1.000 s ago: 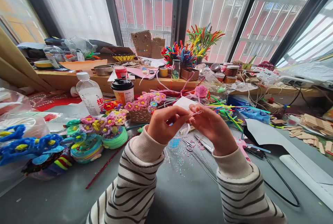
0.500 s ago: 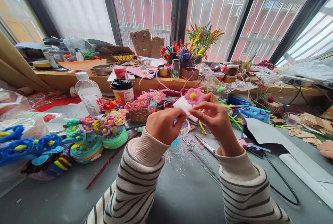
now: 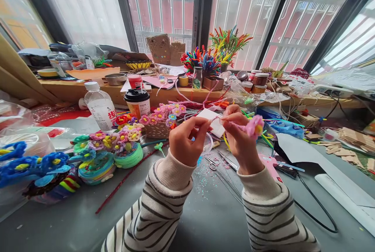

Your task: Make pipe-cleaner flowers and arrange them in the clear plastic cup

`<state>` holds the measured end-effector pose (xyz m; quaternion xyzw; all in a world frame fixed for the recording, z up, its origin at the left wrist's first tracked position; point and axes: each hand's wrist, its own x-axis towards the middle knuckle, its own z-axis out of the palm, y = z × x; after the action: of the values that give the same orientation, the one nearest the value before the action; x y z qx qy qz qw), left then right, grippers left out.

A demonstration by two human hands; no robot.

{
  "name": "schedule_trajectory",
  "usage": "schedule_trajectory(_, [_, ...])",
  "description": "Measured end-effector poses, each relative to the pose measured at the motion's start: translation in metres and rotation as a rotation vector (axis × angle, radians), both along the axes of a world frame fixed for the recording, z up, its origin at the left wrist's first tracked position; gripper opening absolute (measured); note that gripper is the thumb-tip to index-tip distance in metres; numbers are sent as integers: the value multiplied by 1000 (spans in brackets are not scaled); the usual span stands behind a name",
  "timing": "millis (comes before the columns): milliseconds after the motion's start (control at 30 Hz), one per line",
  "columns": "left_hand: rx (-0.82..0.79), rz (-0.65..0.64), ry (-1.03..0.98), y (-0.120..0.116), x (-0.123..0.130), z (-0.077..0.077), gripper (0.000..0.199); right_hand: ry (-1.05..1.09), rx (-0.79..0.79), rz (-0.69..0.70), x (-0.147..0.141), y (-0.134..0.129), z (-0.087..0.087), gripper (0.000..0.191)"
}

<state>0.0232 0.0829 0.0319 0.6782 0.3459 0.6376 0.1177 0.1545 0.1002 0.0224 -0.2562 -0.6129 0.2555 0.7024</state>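
A pink pipe-cleaner flower with a yellow centre sticks out to the right of my right hand. Its thin pinkish stem runs leftward through that hand's pinched fingers. My left hand pinches the stem's other end, so a short length spans the gap between both hands. Behind them lies a white card. Below the hands, scissors and several thin wires rest on the grey table among scattered glitter.
Pipe-cleaner flower pots crowd the left, beside a plastic bottle and a lidded cup. A pink glue gun with a black cord lies right. Wooden sticks are piled far right.
The flower has swung from upright between the hands to the right, now pointing sideways past my right hand. A co-worker's hand at the far right edge has left the view.
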Motion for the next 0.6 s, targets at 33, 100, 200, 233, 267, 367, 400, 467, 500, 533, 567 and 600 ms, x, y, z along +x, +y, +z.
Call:
schedule_trajectory(33, [-26,-37,-48,-1,1,0,9,52,-29,45,-3,0,-1,6])
schedule_trajectory(100, [-78,-129,-131,-1,1,1,9,152,-87,128,-10,-1,-3,7])
schedule_trajectory(200, [-155,-261,-214,-1,1,1,11,269,-178,217,-18,-1,-3,11])
schedule_trajectory(233, [-173,-292,-233,0,1,1,11,290,-204,235,-19,-1,-3,12])
schedule_trajectory(267, [-185,-314,-244,1,1,0,11,300,-229,247,-20,-1,-3,13])
schedule_trajectory(367, [-180,-336,-207,4,-1,-2,13,273,-282,251,-21,-1,-2,16])
schedule_trajectory(400, [-165,-334,-174,6,-1,-2,14,255,-293,253,-20,-1,-1,17])
schedule_trajectory(467, [-124,-329,-101,8,-4,-2,15,233,-318,277,-18,-2,0,19])
schedule_trajectory(500, [-99,-326,-65,8,-6,-1,15,226,-337,296,-17,-3,1,19])
schedule_trajectory(533, [-74,-318,-26,8,-8,0,13,216,-361,319,-15,-3,2,20])
schedule_trajectory(567, [-50,-306,18,8,-10,1,12,197,-389,343,-12,-4,4,20])
schedule_trajectory(600, [-29,-289,70,8,-12,3,11,169,-420,365,-10,-5,5,20])
